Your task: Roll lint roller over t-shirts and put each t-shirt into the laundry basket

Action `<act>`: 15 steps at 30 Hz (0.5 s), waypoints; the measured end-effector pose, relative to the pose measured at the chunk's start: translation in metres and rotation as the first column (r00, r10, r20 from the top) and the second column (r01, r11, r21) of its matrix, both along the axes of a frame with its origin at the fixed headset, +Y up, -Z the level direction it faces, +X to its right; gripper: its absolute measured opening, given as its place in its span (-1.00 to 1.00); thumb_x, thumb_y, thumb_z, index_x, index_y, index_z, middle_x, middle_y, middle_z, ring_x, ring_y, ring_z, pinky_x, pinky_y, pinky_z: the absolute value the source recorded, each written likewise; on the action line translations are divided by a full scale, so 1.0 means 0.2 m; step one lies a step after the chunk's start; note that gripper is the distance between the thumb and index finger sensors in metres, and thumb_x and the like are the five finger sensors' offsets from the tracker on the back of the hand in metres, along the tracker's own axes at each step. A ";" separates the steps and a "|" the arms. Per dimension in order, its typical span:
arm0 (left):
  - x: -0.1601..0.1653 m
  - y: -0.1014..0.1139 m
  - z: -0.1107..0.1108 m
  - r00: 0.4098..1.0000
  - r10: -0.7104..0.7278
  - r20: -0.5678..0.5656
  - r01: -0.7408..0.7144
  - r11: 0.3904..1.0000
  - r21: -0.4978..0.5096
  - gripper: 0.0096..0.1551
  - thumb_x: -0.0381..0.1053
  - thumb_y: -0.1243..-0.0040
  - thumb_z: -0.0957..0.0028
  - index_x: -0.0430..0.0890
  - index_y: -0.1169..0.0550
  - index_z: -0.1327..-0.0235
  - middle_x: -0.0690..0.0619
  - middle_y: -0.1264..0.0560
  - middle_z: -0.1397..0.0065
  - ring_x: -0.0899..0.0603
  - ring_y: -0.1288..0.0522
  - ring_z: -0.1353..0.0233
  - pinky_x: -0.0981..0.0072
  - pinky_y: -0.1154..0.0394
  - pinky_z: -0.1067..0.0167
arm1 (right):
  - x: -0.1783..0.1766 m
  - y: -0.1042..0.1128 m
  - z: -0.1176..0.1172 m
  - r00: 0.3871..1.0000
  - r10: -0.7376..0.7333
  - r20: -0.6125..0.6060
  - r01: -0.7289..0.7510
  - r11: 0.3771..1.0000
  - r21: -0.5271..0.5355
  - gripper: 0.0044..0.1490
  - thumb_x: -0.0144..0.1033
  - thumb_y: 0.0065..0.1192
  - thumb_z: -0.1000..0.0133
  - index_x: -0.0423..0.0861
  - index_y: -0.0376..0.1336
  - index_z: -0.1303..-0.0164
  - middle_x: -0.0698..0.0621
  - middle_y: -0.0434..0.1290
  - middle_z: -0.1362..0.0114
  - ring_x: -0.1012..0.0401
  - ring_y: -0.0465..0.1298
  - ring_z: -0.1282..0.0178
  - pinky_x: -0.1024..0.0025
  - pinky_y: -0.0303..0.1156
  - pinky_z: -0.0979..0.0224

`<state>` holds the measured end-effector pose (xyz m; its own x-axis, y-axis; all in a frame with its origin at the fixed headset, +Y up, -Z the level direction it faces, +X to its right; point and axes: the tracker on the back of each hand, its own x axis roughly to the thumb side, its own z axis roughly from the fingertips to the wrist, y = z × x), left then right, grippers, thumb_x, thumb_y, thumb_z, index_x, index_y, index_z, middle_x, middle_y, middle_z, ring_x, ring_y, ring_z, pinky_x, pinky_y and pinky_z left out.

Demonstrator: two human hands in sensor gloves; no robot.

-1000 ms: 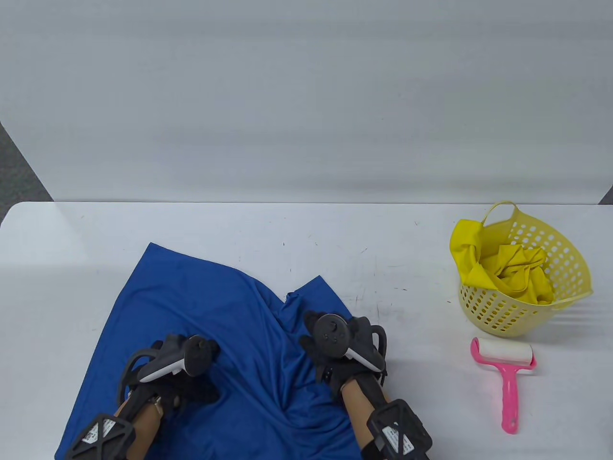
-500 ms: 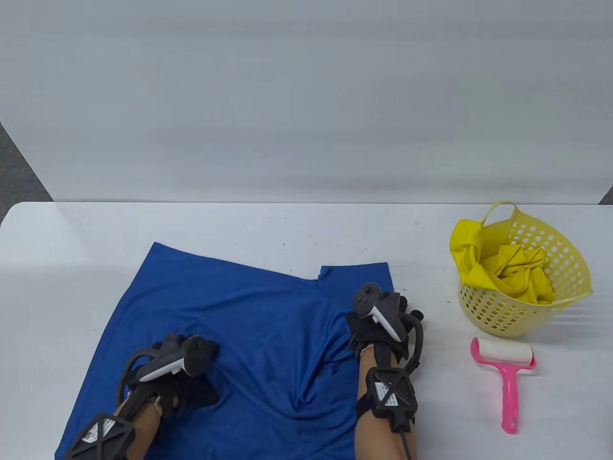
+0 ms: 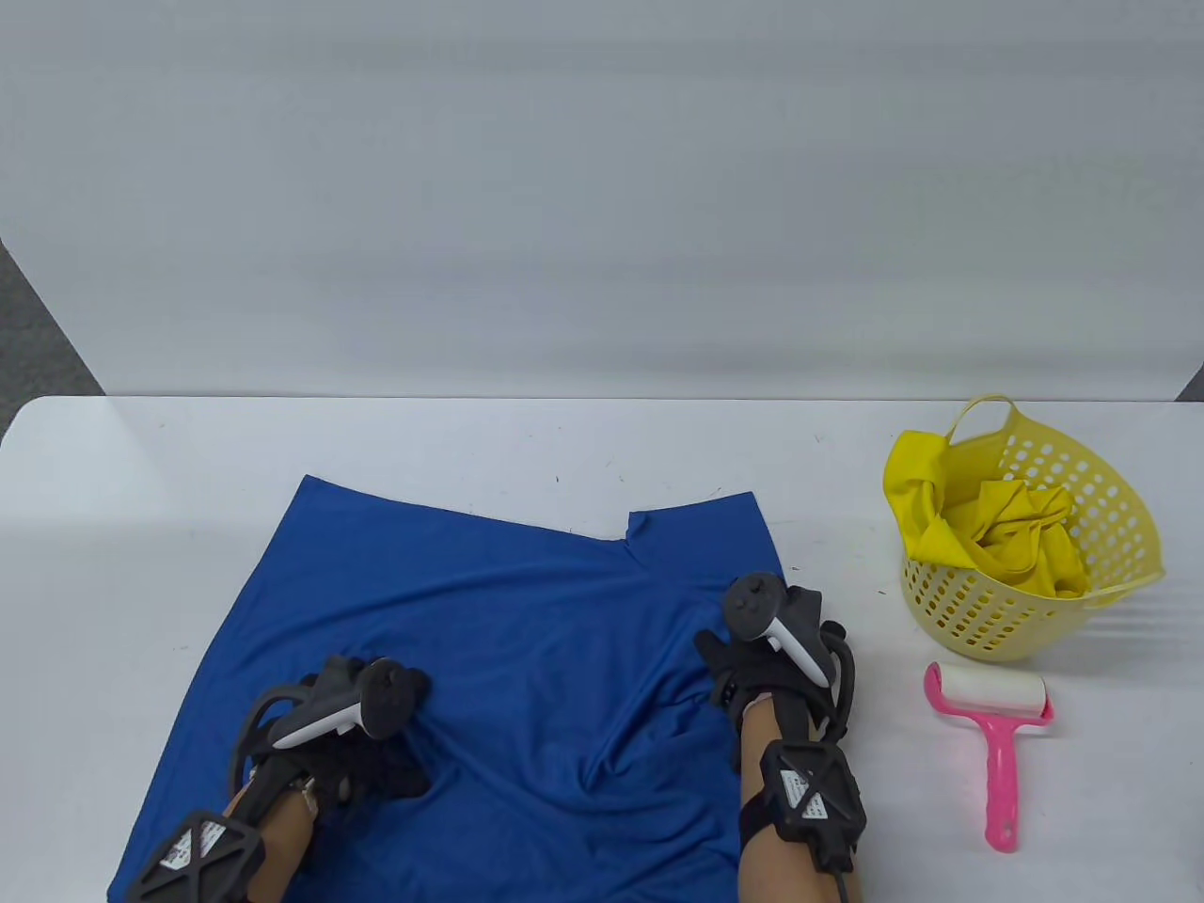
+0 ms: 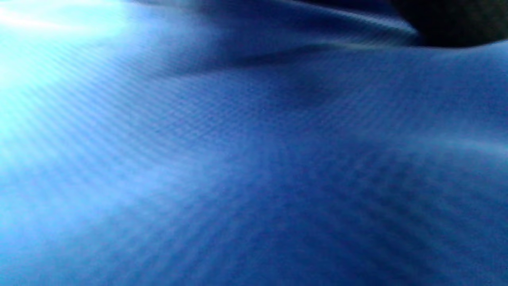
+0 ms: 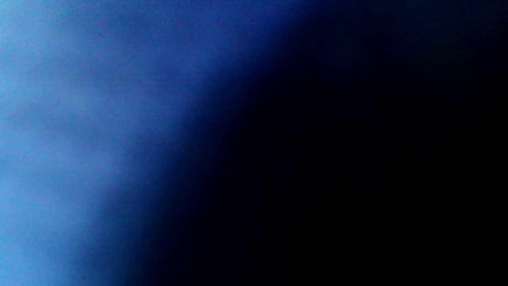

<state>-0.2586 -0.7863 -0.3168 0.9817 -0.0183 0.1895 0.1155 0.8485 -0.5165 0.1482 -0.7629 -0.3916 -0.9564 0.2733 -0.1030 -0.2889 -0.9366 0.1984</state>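
A blue t-shirt (image 3: 508, 640) lies spread on the white table (image 3: 564, 442), with creases running toward its lower right. My left hand (image 3: 386, 762) presses flat on its lower left part. At the shirt's right edge my right hand (image 3: 771, 649) holds the cloth with curled fingers, mostly hidden under the tracker. The pink lint roller (image 3: 992, 724) lies free on the table right of that hand. Both wrist views show only blurred blue t-shirt fabric (image 4: 254, 159) (image 5: 79, 119) up close.
A yellow perforated laundry basket (image 3: 1124, 508) stands at the right of the table with a crumpled yellow t-shirt (image 3: 1011, 541) inside, hanging over its left rim. A grey backdrop rises behind the table's far edge.
My right hand has moved right with the shirt's folded right side, which now lies opened out flat. The left hand has stayed pressed in place.
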 end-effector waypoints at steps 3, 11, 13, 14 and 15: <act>0.00 0.00 0.00 1.000 0.000 -0.001 0.000 1.000 0.001 0.30 0.54 -0.18 0.34 0.27 0.17 -0.59 -0.05 0.23 -0.73 -0.36 0.18 -0.75 -0.50 0.10 -0.58 | -0.09 0.14 0.10 0.992 0.073 -0.106 -0.079 0.995 -0.054 -0.04 0.10 -0.05 -0.06 -0.17 -0.21 -0.48 -0.38 0.05 -0.57 -0.39 0.11 -0.49 -0.48 -0.04 -0.35; -0.04 0.12 0.04 0.999 -0.040 -0.022 0.042 0.992 0.115 0.14 0.50 -0.18 0.25 0.25 -0.06 -0.63 0.03 -0.09 -0.80 -0.34 -0.11 -0.78 -0.55 -0.05 -0.54 | -0.30 0.05 0.55 0.937 -0.023 -0.348 -0.123 0.912 -0.392 0.02 0.19 -0.11 -0.12 -0.25 -0.23 -0.52 -0.46 -0.18 -0.60 -0.53 -0.14 -0.48 -0.69 -0.11 -0.20; -0.07 0.19 0.05 0.996 -0.054 -0.068 0.065 0.984 0.167 0.13 0.50 -0.24 0.27 0.19 -0.20 -0.63 -0.03 -0.27 -0.76 -0.38 -0.23 -0.74 -0.59 -0.14 -0.48 | -0.33 -0.01 0.56 0.922 0.028 -0.386 -0.196 0.893 -0.406 0.07 0.25 -0.12 -0.09 -0.26 -0.26 -0.50 -0.48 -0.21 -0.58 -0.54 -0.15 -0.46 -0.71 -0.07 -0.15; -0.09 0.21 0.06 0.992 -0.070 -0.100 0.086 0.983 0.163 0.14 0.51 -0.26 0.29 0.18 -0.22 -0.63 -0.04 -0.28 -0.76 -0.41 -0.25 -0.74 -0.60 -0.16 -0.47 | -0.32 -0.04 0.54 0.928 0.033 -0.372 -0.202 0.882 -0.426 0.08 0.26 -0.13 -0.08 -0.24 -0.30 -0.49 -0.48 -0.29 -0.55 -0.55 -0.20 -0.44 -0.72 -0.07 -0.14; -0.11 0.21 0.05 0.989 -0.083 -0.124 0.101 0.984 0.150 0.18 0.52 -0.28 0.32 0.18 -0.22 -0.64 -0.07 -0.27 -0.77 -0.44 -0.25 -0.73 -0.62 -0.17 -0.46 | -0.31 -0.06 0.51 0.936 0.026 -0.352 -0.190 0.878 -0.440 0.11 0.28 -0.13 -0.07 -0.22 -0.37 -0.46 -0.46 -0.37 -0.53 -0.55 -0.28 -0.42 -0.73 -0.08 -0.14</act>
